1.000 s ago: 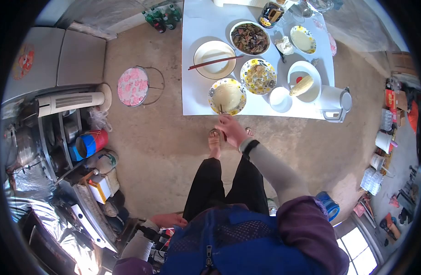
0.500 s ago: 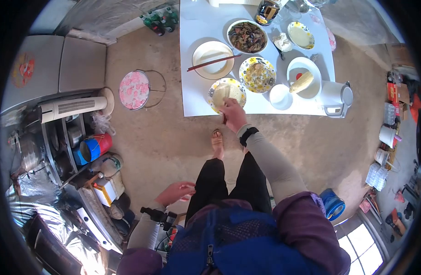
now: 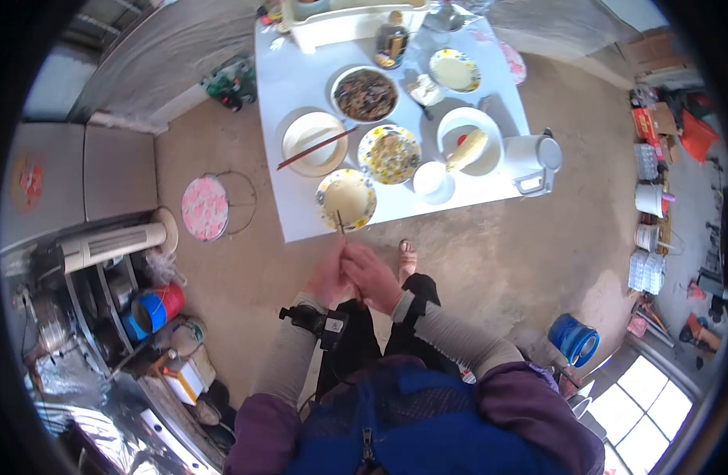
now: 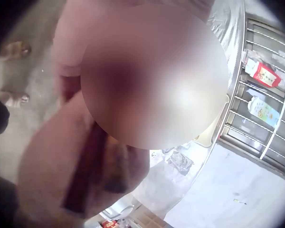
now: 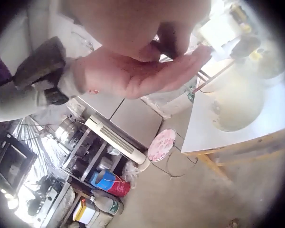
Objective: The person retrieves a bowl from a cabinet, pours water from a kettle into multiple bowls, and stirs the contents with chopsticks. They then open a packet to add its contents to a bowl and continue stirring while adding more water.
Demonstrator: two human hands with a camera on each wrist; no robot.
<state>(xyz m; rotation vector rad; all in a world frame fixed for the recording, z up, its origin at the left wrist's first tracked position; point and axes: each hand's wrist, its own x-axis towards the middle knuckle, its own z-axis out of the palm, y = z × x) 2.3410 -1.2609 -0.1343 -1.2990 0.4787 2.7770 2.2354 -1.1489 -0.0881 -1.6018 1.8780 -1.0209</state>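
Both hands meet just in front of the table edge. My right hand [image 3: 373,279] grips a pair of dark chopsticks [image 4: 83,175]; in the head view their tips point up over the near rim of a yellow-flowered bowl [image 3: 367,210] of pale, smooth food. Against the right hand rests my left hand [image 3: 326,277]; the right wrist view shows its fingers [image 5: 173,78] stretched nearly straight, beneath the chopsticks' dark ends [image 5: 166,45]. A blurred disc covers much of the left wrist view.
On the white table [image 3: 312,226] stand a cream plate [image 3: 294,152] with another pair of chopsticks [image 3: 316,149] across it, a flowered dish [image 3: 365,162] of food, a dark stir-fry dish [image 3: 334,96], a white bowl [image 3: 432,184] and a white kettle [image 3: 528,158]. A pink-topped stool [image 3: 205,207] stands left.
My right hand has drawn back from the bowl with the chopsticks. My left hand has risen from beside the leg to meet it. The head view has shifted.
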